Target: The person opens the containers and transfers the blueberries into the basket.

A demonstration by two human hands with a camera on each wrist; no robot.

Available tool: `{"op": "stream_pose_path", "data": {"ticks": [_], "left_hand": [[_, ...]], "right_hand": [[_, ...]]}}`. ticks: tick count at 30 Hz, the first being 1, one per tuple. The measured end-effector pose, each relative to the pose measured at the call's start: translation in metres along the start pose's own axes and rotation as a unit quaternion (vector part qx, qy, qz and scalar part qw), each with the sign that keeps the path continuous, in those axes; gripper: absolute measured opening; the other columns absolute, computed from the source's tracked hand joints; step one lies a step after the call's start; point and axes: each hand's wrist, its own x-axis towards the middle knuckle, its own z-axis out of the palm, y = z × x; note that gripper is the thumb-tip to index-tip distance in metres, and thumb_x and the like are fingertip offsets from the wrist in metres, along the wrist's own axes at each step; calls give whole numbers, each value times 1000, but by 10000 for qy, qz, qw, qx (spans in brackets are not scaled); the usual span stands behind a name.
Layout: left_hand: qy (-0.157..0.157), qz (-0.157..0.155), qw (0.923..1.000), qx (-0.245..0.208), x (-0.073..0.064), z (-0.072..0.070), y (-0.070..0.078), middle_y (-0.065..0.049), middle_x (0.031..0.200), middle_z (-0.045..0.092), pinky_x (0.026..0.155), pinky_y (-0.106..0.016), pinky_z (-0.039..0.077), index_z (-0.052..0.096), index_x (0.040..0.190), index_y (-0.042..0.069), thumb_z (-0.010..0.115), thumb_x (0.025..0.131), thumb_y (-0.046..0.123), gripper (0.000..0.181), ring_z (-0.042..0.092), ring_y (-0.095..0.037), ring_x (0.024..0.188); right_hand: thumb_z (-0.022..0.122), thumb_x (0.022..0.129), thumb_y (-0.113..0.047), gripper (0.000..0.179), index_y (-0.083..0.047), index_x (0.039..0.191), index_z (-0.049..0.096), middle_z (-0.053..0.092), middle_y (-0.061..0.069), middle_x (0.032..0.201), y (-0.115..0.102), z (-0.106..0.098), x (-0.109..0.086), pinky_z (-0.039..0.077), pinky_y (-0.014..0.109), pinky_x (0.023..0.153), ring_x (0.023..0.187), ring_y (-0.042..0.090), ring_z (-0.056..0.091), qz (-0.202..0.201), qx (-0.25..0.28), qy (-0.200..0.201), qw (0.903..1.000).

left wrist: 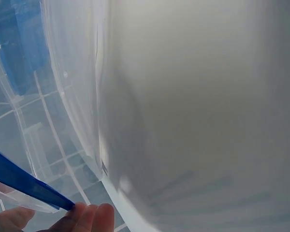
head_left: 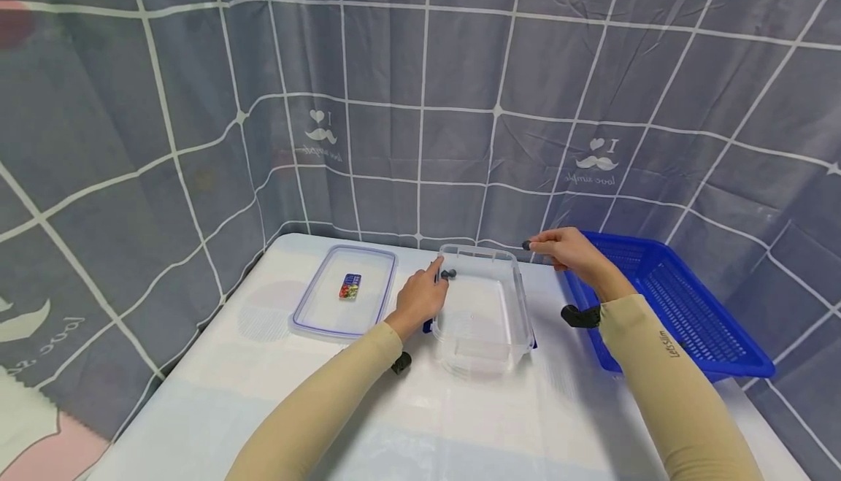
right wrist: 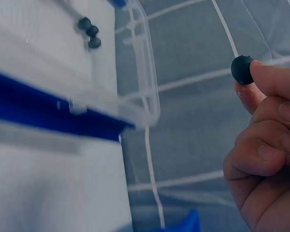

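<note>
Evidently we work before a grey curtain [head_left: 460, 65] with white grid lines, at a white surface [head_left: 420, 415] that carries everything. The blue basket [head_left: 698, 304] sits on our right; our forearm [head_left: 663, 364] covers part of it, so we cannot tell what is left inside. The clear container [head_left: 482, 307] stands upright in the middle, uncovered, with blue latches [right wrist: 53, 108] at its sides and most of its floor bare. Its lid [head_left: 327, 303], bearing a small label [head_left: 350, 287], lies flat to the left, apart from the container, so covering it looks like a step not yet done.

Our left hand [head_left: 420, 295] grips the container's left rim, thumb and fingers on either side of the wall. Our right hand [head_left: 573, 253] is in the air near the far right corner, its thumb and forefinger pinching one small dark ball [right wrist: 242, 69], clear of the container. Three more dark balls [right wrist: 92, 30] lie close together inside, near the far left corner. From so few, we judge the filling to be at an early stage, with the pinched ball yet to be put down
</note>
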Motion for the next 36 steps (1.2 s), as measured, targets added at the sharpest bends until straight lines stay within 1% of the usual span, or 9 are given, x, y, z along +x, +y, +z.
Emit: {"op": "stream_pose_path", "data": {"ticks": [4,7,10,17,21,27,31,36], "left_hand": [[7,5,10000,21,1,0,1,-17,137,59,89,-55,52,33,159,31,42,105,37,55,58,-37,123],[15,-19,10000,55,1,0,1,-16,137,58,89,-54,52,33,159,32,42,105,37,55,58,-36,123],[4,-36,10000,82,1,-1,2,-16,138,58,91,-54,52,32,159,33,42,105,37,55,58,-36,124],[39,-2,10000,32,0,-1,1,-17,137,59,91,-55,51,34,158,32,42,104,36,55,58,-37,125],[40,27,10000,30,0,-1,1,-17,136,59,91,-55,51,34,158,32,42,104,36,55,58,-37,124],[47,46,10000,2,0,-3,2,-18,136,59,91,-56,51,34,159,31,42,104,35,55,58,-37,123],[26,37,10000,-6,0,-3,2,-18,137,59,92,-56,51,34,159,31,42,104,36,55,58,-37,124],[19,23,10000,28,2,-1,1,-17,138,58,93,-56,51,34,158,32,42,104,37,55,57,-37,125]], "right_hand": [[58,103,-29,48,1,141,54,28,-6,55,13,-18,-10,31,32,56,48,12,23,112,11,91,9999],[57,103,-28,51,3,144,50,26,-6,58,23,-31,-17,31,32,57,50,12,24,191,117,129,9997],[57,104,-29,54,6,144,47,27,-6,60,33,-42,-24,33,30,57,52,11,24,295,167,190,9992],[54,105,-30,58,8,147,43,29,-8,59,58,-63,-32,38,28,58,51,9,26,578,136,358,9976],[54,104,-30,61,10,148,40,31,-10,59,71,-71,-34,38,29,59,52,8,27,722,174,480,9961],[54,105,-29,64,13,149,36,32,-10,58,88,-80,-36,35,29,56,51,7,28,812,165,533,9951],[53,104,-29,64,13,149,36,33,-10,57,100,-82,-38,36,29,56,51,7,30,962,35,504,9941],[52,104,-25,63,14,150,34,32,-10,55,116,-84,-40,35,30,54,50,7,30,1180,104,402,9921]]}}
